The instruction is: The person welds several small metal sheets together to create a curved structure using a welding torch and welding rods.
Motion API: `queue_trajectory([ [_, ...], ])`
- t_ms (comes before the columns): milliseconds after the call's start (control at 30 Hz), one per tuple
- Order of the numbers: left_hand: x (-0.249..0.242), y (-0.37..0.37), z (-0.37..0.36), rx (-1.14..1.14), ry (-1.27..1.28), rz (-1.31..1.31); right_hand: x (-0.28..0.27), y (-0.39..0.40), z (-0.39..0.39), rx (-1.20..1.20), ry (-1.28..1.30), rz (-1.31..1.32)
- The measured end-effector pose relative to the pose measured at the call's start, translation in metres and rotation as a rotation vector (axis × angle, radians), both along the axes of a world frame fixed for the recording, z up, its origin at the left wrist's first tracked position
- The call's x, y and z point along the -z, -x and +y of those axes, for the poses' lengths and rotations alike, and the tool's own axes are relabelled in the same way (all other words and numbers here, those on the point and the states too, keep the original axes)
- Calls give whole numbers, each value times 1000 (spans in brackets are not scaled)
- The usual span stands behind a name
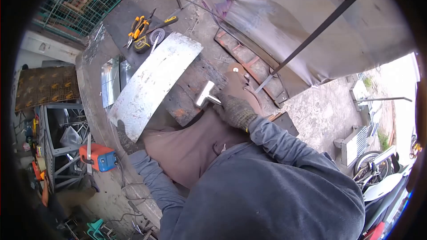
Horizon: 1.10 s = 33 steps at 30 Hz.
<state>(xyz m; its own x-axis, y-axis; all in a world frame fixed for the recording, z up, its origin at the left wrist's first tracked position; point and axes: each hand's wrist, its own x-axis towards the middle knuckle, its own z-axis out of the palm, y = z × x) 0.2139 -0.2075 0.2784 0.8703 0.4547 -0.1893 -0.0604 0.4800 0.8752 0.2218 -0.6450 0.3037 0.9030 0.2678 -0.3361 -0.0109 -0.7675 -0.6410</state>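
Observation:
A hammer with a shiny metal head is in my right hand, its gloved fingers wrapped round the short visible stretch of handle. The hammer is over my thigh, just right of a long sheet of metal. My left hand, also gloved, grips the sheet's near lower corner; part of its fingers is hidden by the sheet. Beneath the sheet's right side lies a worn, dark block with a rusty patch. The sheet slants from my left knee toward the tools at the far end.
Yellow-and-black pliers, a tape measure and a roll of tape lie on a dark mat beyond the sheet. An orange-and-blue machine stands at left. A rusty metal frame and a hanging tarp are at right.

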Motion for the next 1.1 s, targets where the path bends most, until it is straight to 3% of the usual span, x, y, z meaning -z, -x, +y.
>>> queue_trajectory([
  [33,11,-7,18,74,-71,95,-27,8,-17,16,-50,109],
  [200,-9,-26,-36,192,-123,270,19,50,-91,307,-225,-66],
  [300,-6,-41,-42,289,-931,495,24,54,-125,469,-95,72],
  [333,0,-48,-42,282,-932,494,16,55,-131,625,-211,157],
  [400,19,-57,-33,530,-1186,637,1,54,-142,818,-366,315],
  [467,25,-57,-52,511,-1379,780,18,63,-157,907,-524,333],
  [500,18,-55,-64,467,-1335,715,11,62,-156,936,-514,365],
  [567,11,-46,-91,354,-1267,667,16,59,-157,907,-492,316],
  [667,10,-46,-127,2,-1568,495,-1,30,-136,815,-474,211],
  [733,5,-49,-159,85,-1786,342,-24,-4,-113,729,-527,175],
  [800,6,-67,-188,235,-1717,274,-59,-38,-88,610,-627,106],
  [900,14,-93,-215,260,-1652,338,-107,-88,-46,465,-676,34],
  [967,33,-97,-212,195,-1648,294,-131,-108,-13,366,-929,-173],
  [1000,30,-96,-214,151,-1679,267,-137,-112,-5,316,-897,-133],
  [1067,29,-95,-213,145,-1643,252,-122,-120,4,249,-758,222],
  [1100,27,-96,-213,129,-1634,248,-112,-120,16,257,-716,230],
])
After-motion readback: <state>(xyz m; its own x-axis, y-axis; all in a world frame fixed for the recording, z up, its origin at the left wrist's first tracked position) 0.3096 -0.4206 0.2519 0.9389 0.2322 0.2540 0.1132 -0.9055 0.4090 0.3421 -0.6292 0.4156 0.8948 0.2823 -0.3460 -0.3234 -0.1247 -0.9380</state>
